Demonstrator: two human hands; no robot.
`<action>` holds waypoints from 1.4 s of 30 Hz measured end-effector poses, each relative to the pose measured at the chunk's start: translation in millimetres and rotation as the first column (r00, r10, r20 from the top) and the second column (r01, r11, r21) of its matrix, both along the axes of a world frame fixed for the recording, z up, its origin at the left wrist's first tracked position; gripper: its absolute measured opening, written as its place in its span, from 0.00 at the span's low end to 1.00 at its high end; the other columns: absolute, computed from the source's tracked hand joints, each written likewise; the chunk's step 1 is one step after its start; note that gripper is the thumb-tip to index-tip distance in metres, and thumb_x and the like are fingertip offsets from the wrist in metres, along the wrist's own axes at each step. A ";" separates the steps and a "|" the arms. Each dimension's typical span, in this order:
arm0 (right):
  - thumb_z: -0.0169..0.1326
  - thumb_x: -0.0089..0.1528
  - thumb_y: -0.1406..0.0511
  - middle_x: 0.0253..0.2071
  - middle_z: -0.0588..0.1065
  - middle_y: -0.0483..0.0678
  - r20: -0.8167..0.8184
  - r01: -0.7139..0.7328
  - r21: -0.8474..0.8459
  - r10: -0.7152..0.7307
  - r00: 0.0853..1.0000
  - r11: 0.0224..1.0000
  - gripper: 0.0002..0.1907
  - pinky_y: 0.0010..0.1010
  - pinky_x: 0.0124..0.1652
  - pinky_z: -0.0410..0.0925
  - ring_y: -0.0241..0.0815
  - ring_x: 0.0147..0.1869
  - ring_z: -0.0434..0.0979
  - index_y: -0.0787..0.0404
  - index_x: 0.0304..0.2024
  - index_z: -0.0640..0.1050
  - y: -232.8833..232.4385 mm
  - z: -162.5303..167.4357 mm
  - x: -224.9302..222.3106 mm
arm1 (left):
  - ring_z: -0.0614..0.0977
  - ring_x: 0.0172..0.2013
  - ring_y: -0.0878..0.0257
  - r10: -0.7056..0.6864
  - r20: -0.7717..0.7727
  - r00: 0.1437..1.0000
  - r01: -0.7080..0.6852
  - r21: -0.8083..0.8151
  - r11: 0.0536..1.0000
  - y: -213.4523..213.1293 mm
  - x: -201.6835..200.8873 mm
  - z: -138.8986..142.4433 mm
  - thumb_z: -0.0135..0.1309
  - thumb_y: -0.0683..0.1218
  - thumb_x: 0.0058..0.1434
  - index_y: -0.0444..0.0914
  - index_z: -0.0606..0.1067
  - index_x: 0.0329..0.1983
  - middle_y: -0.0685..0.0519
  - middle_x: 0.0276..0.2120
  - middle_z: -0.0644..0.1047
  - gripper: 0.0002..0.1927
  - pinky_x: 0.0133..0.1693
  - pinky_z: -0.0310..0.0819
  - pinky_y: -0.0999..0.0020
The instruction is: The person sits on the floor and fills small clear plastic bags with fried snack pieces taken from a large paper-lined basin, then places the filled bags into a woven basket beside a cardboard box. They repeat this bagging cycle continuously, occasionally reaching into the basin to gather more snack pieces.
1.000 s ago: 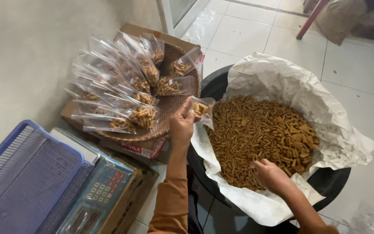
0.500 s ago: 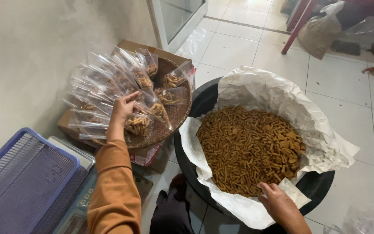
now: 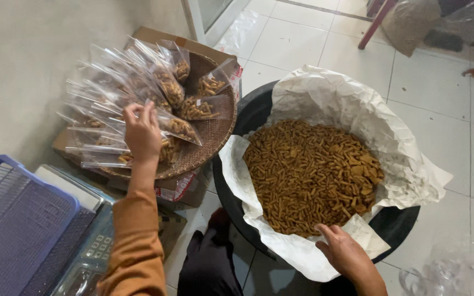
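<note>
Under my left hand (image 3: 142, 133) lies a clear plastic packet of short brown fried snack sticks (image 3: 167, 127), resting on the heap of like packets (image 3: 133, 96) piled in a round woven basket tray (image 3: 210, 143). The fingers are loosely curled with the tips down on the packet's open end; whether they pinch the film or merely press it, I cannot tell. The packet's long axis runs from my fingertips away to the right and slightly toward me, its filled end pointing at the tub.

My right hand (image 3: 346, 255) is low and near my body, palm down, fingers partly closed on the crumpled white paper lining (image 3: 352, 107) at the near rim of the round black tub (image 3: 399, 222). It holds nothing else that I can see. Just beyond its fingertips lies the mass of loose brown snack sticks (image 3: 311, 175) filling the lining.

The left hand is the nearer to the packets; the right is the nearer to the loose sticks. The tray sits left of the tub, their rims close together.

Below my left forearm stand a digital weighing scale (image 3: 91, 257) and a blue plastic crate (image 3: 15, 230). A cardboard box (image 3: 185, 189) supports the tray.
</note>
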State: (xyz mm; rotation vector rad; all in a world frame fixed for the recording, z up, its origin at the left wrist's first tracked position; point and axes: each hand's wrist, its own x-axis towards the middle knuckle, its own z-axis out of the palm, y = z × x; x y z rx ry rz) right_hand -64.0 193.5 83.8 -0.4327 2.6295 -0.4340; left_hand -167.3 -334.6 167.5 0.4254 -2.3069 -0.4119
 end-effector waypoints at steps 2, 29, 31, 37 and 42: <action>0.59 0.60 0.58 0.44 0.77 0.54 -0.020 0.005 -0.020 -0.006 1.000 1.000 0.26 0.45 0.48 0.71 0.57 0.51 0.78 0.50 0.61 0.72 3.7 -0.5 -3.1 | 0.82 0.44 0.44 -0.211 0.002 0.977 0.211 -0.076 0.975 50.0 31.0 -16.6 0.59 0.46 0.70 0.36 0.80 0.46 0.39 0.52 0.76 0.08 0.42 0.79 0.51; 0.58 0.61 0.59 0.49 0.75 0.56 0.017 0.029 -0.078 -0.028 0.999 0.997 0.24 0.46 0.51 0.71 0.59 0.54 0.77 0.52 0.59 0.71 34.1 1.2 8.8 | 0.81 0.38 0.50 -0.771 0.493 0.404 0.892 -0.025 0.451 350.7 187.8 -163.8 0.54 0.43 0.60 0.35 0.78 0.38 0.47 0.35 0.75 0.07 0.34 0.79 0.54; 0.58 0.60 0.59 0.49 0.75 0.56 -0.006 0.033 -0.082 -0.034 0.999 0.996 0.24 0.46 0.51 0.71 0.59 0.53 0.77 0.52 0.59 0.72 32.7 3.3 9.5 | 0.81 0.36 0.51 -0.770 0.445 0.457 0.881 -0.110 0.460 355.8 185.1 -164.0 0.55 0.44 0.59 0.36 0.78 0.35 0.49 0.32 0.75 0.06 0.32 0.78 0.55; 0.56 0.61 0.62 0.46 0.76 0.56 -0.010 0.020 -0.061 -0.021 1.000 0.998 0.23 0.47 0.50 0.71 0.59 0.52 0.77 0.51 0.59 0.72 29.2 7.0 9.9 | 0.80 0.34 0.52 -0.746 0.479 0.462 0.866 -0.062 0.497 365.7 179.7 -157.4 0.55 0.43 0.57 0.37 0.75 0.29 0.47 0.33 0.75 0.04 0.29 0.77 0.57; 0.56 0.61 0.62 0.46 0.75 0.55 0.011 0.044 -0.067 -0.043 0.999 0.997 0.23 0.47 0.49 0.71 0.59 0.51 0.77 0.51 0.59 0.71 29.0 6.7 7.7 | 0.79 0.34 0.52 -0.829 0.356 0.431 0.895 -0.051 0.443 368.9 180.9 -157.2 0.54 0.43 0.58 0.37 0.75 0.32 0.48 0.33 0.75 0.04 0.31 0.77 0.57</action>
